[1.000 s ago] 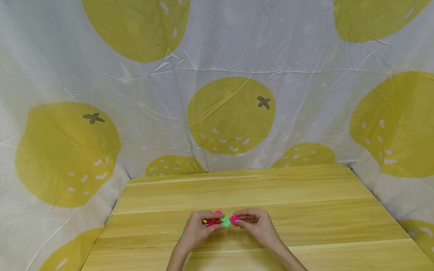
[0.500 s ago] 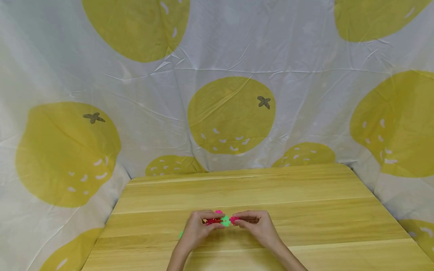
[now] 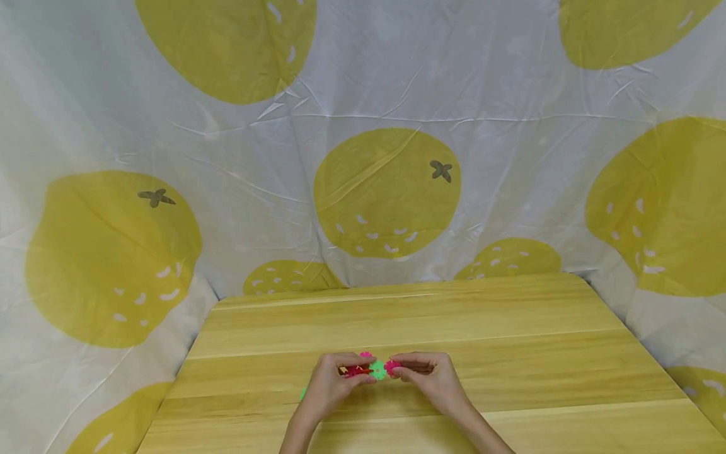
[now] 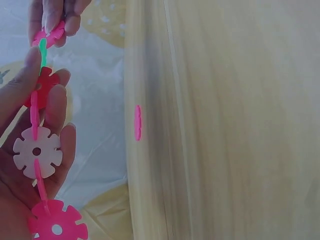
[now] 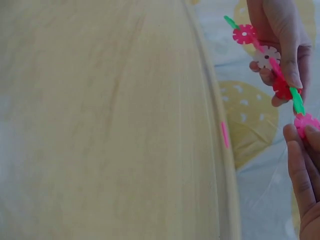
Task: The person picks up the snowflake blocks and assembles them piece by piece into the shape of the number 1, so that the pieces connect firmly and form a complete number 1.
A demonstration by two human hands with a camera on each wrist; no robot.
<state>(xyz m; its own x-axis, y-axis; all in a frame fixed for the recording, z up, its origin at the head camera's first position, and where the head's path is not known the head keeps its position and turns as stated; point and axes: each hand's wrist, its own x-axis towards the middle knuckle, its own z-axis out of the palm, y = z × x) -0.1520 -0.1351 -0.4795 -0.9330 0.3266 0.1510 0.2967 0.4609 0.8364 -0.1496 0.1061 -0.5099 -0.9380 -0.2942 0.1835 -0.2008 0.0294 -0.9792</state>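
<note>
My left hand [image 3: 334, 383] holds a chain of notched plastic interlocking discs, with thumb and fingers pinching it near a red disc [image 4: 49, 80] and a green disc [image 3: 377, 371]. Along the palm the chain runs through a white disc [image 4: 50, 145] and a pink disc [image 4: 62, 217], joined by pink discs seen edge-on. Another green disc [image 5: 230, 21] forms its far end. With thumb and fingertips my right hand [image 3: 433, 378] pinches a pink disc [image 5: 306, 122], its edge right at the green disc's rim.
A loose pink disc [image 4: 138, 122] lies by the edge of the wooden table [image 3: 539, 353], just beyond the hands. A cloth printed with big yellow fruit [image 3: 388, 195] hangs behind the table and down its sides.
The pink disc in my right fingers tilted to a narrower view half a second ago and now shows more of its face. Both hands stay in nearly the same place.
</note>
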